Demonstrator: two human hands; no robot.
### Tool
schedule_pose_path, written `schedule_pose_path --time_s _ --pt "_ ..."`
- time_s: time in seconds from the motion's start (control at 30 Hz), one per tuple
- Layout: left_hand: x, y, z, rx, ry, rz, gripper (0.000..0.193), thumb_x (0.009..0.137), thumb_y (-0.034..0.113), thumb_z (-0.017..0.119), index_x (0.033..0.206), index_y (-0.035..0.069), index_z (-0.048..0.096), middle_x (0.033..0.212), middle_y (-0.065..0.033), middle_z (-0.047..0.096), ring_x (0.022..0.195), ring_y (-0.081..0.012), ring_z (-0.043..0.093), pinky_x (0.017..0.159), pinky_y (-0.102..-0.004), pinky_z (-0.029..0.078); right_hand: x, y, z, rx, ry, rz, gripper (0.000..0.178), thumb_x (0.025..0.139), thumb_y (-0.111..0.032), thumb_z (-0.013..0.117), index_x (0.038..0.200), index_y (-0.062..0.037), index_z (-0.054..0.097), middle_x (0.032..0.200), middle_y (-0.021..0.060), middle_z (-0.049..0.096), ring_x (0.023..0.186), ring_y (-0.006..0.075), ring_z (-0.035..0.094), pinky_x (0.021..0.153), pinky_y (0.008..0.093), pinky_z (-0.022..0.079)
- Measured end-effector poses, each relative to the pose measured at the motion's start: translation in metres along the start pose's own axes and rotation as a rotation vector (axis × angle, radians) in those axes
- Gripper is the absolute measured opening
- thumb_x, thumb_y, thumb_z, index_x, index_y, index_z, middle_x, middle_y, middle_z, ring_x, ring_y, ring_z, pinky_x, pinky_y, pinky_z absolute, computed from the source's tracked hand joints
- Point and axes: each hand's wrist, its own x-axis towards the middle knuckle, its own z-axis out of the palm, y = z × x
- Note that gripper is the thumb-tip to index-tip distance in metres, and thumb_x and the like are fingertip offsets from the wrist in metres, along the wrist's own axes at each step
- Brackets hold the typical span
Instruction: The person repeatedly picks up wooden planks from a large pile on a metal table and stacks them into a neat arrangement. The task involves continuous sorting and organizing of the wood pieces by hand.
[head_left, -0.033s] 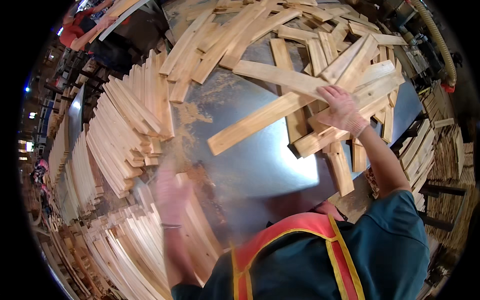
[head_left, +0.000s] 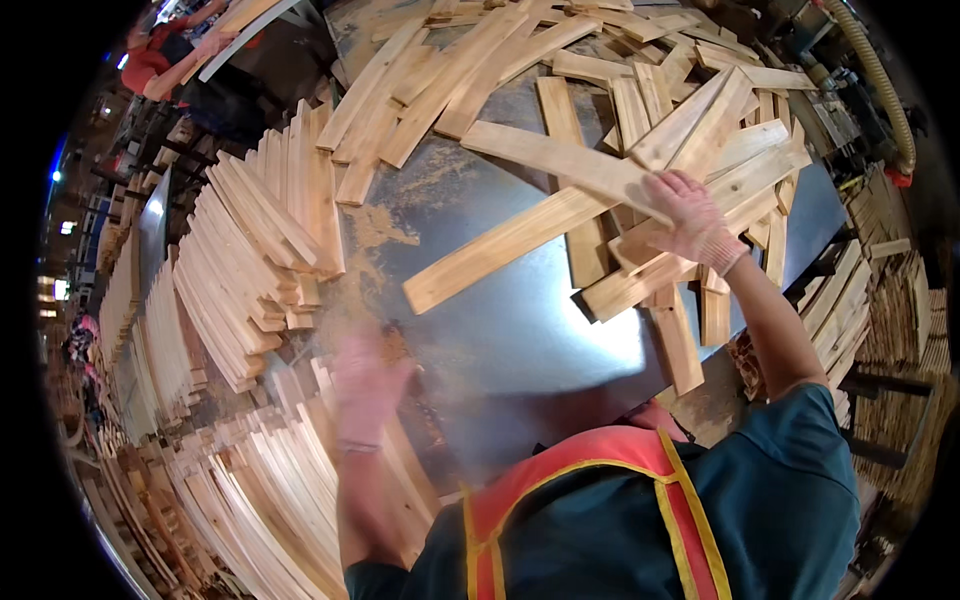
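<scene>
My right hand (head_left: 690,222), in a pale knit glove, lies over several crossing wooden boards on the right of the metal tabletop (head_left: 480,345). Its fingers curl around the near right end of a light board (head_left: 560,160). Just under that one, another board (head_left: 510,250) slants out to the left. A shorter thick board (head_left: 640,285) sits below the palm. My left hand (head_left: 368,385), gloved too, hovers at the table's left edge beside upright-stacked boards (head_left: 260,480). Motion smears its fingers, and no board shows in it.
Loose boards (head_left: 480,70) are heaped across the table's far side, with sawdust (head_left: 380,230) near them. Rows of stacked boards (head_left: 240,250) stand along the left. More stacks (head_left: 900,310) and a ribbed hose (head_left: 880,80) are at right. A person in red (head_left: 160,60) works at far left.
My left hand has moved a little right and nearer to me. My right hand has shifted slightly right, and the boards near it have slid slightly to the left.
</scene>
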Motion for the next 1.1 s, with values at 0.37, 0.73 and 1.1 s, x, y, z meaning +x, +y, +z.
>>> schedule_pose_path --time_s 0.37,0.73,1.1 --pt "0.078 0.149 0.096 0.195 -0.238 -0.051 0.057 0.088 0.042 0.07 0.134 0.009 0.061 0.118 -0.0117 0.072 0.118 -0.035 0.069 0.109 -0.0529 0.045 -0.031 0.02 0.024 0.281 -0.028 -0.218 0.082 0.076 -0.019 0.081 0.151 -0.0033 0.05 0.143 0.0229 0.057 0.132 0.0416 0.055 0.114 0.0459 0.046" --pt "-0.206 0.097 0.098 -0.754 -0.316 -0.637 0.051 0.096 0.041 0.062 0.121 -0.002 0.069 0.111 -0.0274 0.075 0.108 -0.0464 0.07 0.096 -0.0518 0.053 -0.159 -0.103 0.084 1.587 -0.614 0.121 0.069 0.088 0.004 0.055 0.155 -0.0055 0.041 0.119 0.0126 0.067 0.104 0.0262 0.071 0.091 0.0384 0.063" --pt "-0.336 0.062 0.048 -0.453 -0.172 -0.534 0.064 0.097 0.051 0.058 0.139 0.002 0.061 0.137 -0.0268 0.064 0.122 -0.0442 0.065 0.1 -0.0546 0.052 -0.185 -0.386 0.126 1.058 -1.059 -0.232 0.099 0.089 -0.057 0.075 0.152 0.0067 0.033 0.096 0.0195 0.072 0.073 0.0248 0.068 0.066 0.0397 0.056"
